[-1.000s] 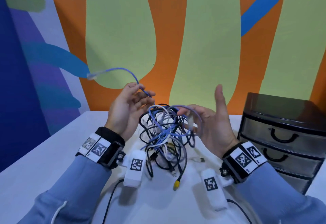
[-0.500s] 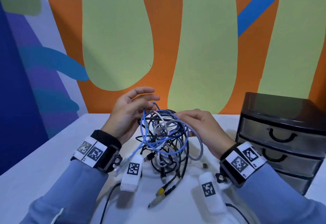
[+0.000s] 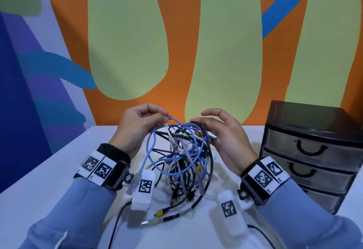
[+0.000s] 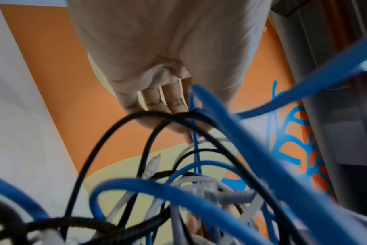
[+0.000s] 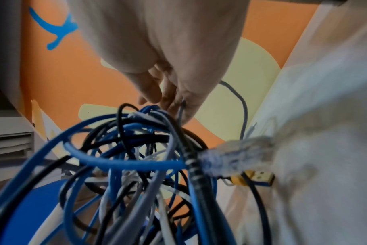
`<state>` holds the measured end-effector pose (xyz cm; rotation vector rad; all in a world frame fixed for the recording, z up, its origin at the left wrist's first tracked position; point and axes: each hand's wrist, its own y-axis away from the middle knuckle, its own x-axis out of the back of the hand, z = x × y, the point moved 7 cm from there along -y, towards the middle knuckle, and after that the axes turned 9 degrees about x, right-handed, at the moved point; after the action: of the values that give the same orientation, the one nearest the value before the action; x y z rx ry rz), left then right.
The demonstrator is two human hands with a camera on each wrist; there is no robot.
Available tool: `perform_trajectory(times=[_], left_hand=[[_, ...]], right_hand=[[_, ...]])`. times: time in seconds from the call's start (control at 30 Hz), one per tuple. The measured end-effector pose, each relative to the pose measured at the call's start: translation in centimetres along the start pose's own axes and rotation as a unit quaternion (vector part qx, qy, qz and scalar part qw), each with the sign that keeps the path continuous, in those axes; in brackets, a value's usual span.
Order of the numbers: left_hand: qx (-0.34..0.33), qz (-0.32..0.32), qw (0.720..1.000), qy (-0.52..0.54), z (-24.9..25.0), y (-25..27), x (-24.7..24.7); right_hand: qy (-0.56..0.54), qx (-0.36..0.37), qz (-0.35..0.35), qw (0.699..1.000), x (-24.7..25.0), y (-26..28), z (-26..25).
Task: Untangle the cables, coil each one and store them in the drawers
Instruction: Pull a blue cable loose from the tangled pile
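A tangle of blue, black, grey and white cables (image 3: 182,156) sits mid-table, its top lifted between my hands. My left hand (image 3: 163,117) pinches a blue cable (image 3: 149,146) at the top left of the tangle; the left wrist view shows that blue cable (image 4: 194,132) dropping from the fingertips (image 4: 174,106). My right hand (image 3: 204,123) curls its fingers round strands at the top right, thumb raised. In the right wrist view a thin grey strand passes between its fingers (image 5: 174,99) above the tangle (image 5: 136,165).
A dark three-drawer unit (image 3: 314,144) stands at the right, all drawers closed. A braided cable with a yellow-banded USB plug (image 3: 160,212) trails toward me on the white table (image 3: 49,180). A clear plug (image 3: 135,178) hangs by my left wrist. The painted wall is close behind.
The blue cable end that my left hand held high has come down to the tangle. My right hand closed over the top of the tangle, then lifted its thumb. The tangle stands taller.
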<state>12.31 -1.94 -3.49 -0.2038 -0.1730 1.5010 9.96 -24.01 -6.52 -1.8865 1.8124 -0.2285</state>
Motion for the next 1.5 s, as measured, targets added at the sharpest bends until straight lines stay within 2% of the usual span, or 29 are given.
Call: perform_trajectory(times=[0.3,0.43,0.5,0.6,0.67,0.97,1.1,1.23,1.5], left_hand=[[0.006,-0.062,0.998,-0.032,0.3,0.8,-1.4],[-0.009,-0.057,0.997,-0.047,0.8,1.1,-1.6],[-0.021,-0.048,0.998,-0.045,1.0,1.2,-1.7],[-0.036,-0.034,0.998,-0.045,1.1,1.2,-1.6],[-0.041,-0.029,0.997,-0.051,1.1,1.2,-1.5],[-0.027,-0.030,0.998,-0.054,0.8,0.8,-1.3],[-0.018,-0.056,0.996,-0.059,0.7,1.0,-1.8],[-0.020,-0.067,0.996,-0.060,0.8,1.1,-2.3],[-0.010,-0.087,0.993,-0.078,0.1,0.9,-3.0]], right_hand=[[0.003,0.028,-0.036,0.999,-0.9,0.2,-0.4],[-0.017,0.026,-0.063,0.998,-0.8,0.1,-0.4],[0.022,0.007,-0.065,0.998,-0.5,0.0,-0.2],[0.161,-0.036,-0.074,0.984,0.0,0.0,0.7],[0.185,-0.066,-0.086,0.977,0.1,0.0,1.4],[0.076,-0.094,-0.049,0.991,1.1,-0.2,1.8],[0.034,-0.123,-0.061,0.990,0.9,-0.1,1.9],[0.036,-0.148,-0.105,0.983,0.3,0.1,2.1],[-0.001,-0.182,-0.114,0.977,0.1,0.3,2.3]])
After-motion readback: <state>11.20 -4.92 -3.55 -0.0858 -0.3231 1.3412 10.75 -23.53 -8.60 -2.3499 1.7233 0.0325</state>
